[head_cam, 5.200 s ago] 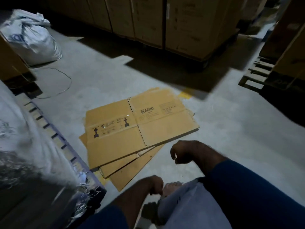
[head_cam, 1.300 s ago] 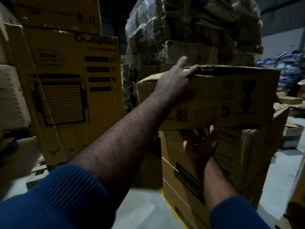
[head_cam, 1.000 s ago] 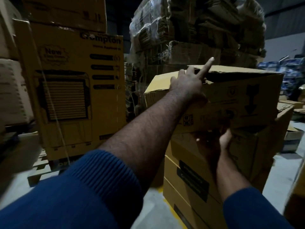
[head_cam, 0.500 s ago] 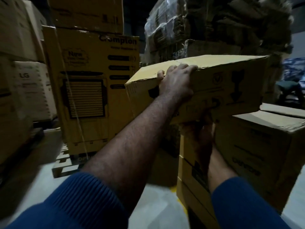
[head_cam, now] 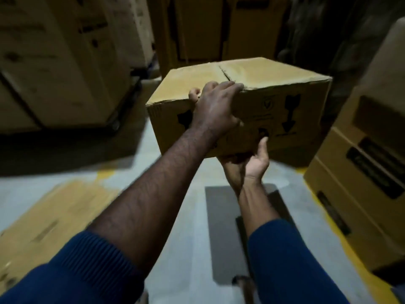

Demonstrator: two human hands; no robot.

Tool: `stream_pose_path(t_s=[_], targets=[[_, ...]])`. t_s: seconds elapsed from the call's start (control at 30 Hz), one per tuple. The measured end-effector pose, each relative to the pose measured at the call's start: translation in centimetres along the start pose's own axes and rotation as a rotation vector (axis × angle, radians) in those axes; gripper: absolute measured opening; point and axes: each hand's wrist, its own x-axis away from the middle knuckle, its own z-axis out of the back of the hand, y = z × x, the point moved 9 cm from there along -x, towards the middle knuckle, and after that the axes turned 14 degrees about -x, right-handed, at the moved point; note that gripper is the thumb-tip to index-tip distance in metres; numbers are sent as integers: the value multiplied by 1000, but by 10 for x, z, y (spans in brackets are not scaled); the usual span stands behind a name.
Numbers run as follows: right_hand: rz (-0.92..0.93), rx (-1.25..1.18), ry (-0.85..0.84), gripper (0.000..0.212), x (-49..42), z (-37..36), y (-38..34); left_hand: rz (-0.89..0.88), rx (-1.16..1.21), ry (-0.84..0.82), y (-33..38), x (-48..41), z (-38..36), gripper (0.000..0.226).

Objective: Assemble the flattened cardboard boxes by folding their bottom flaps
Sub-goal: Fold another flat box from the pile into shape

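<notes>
a: while the cardboard box [head_cam: 285, 106] is being held up in front of the person, clear of the floor [head_cam: 188, 216], how is it being gripped?

b: it is being clamped from above and below. the near top edge is being hooked by the left hand [head_cam: 214, 106], with fingers curled over onto the top panel. the near bottom edge is being cradled by the right hand [head_cam: 249, 165], palm up and thumb pressed to the side wall. its fingers are being hidden underneath.

a: how is it expected to be handling?

b: as light and probably empty, it is being judged, since it is being carried by one side only. the corrugated walls are being read as stiff, dry and matte, so not slippery. the top edge is being shown rumpled and dented, so softer there.

a: where is a hold best being taken?

b: at edges and corners, where the board is being stiffened by its folds. two flaps [head_cam: 258, 69] are being seen meeting at a seam on top, with no tape visible, so they could be pushed inward.

a: anything else being noted?

b: printed arrows are being shown pointing downward, so the folded bottom is probably being held uppermost. flattened cardboard [head_cam: 50, 218] is being seen blurred on the floor to the left, and stacked cartons [head_cam: 361, 172] to the right.
</notes>
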Motion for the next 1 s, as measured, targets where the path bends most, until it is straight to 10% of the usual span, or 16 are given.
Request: stream_pose_path(t_s=[0.33,0.87,1.0], targets=[[-126,-31,477,83,58,205,148,264,134,-241,-122,139,-167,64],[-214,144,1045,77,176,363,141,194,266,-690,-98,274,-306,57],[-415,592,1179,52,185,360,126,214,307,-842,-95,291,-322,53]])
